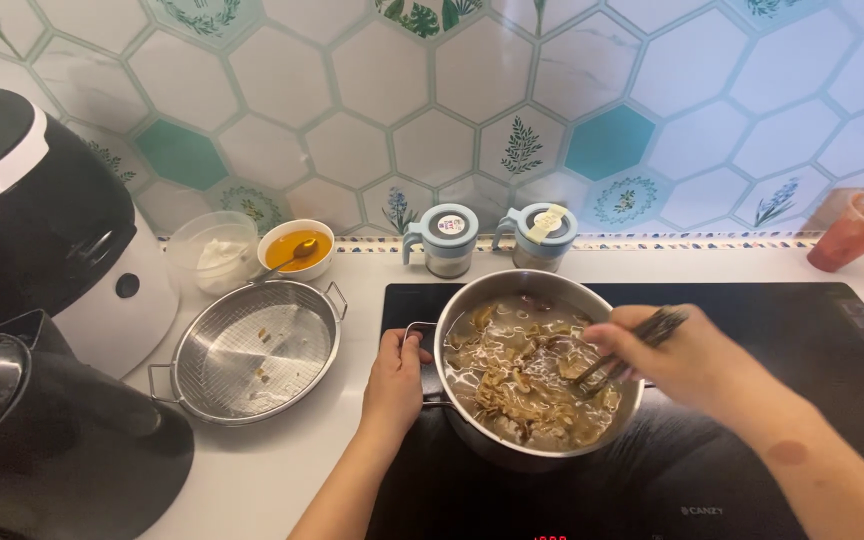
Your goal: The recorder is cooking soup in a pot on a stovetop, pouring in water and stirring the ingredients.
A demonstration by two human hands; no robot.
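1. Nearest us, our left hand (392, 380) is clenched on the side handle (420, 362) of the steel pot (537, 365).
2. Our right hand (682, 355) pinches dark chopsticks (632, 348), tips in the broth.
3. The pot sits on the black cooktop (802, 340); full of liquid, we judge it heavy and likely hot, so grip both side handles.
4. The contents look soft and slippery.
5. Left on the bench (272, 470): an empty steel strainer basket (257, 350).

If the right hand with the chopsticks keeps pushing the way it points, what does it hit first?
The right hand points left and down into the pot. The chopsticks already dip into the food, so that comes first, then probably the pot's left wall near the left hand; depth is unclear.
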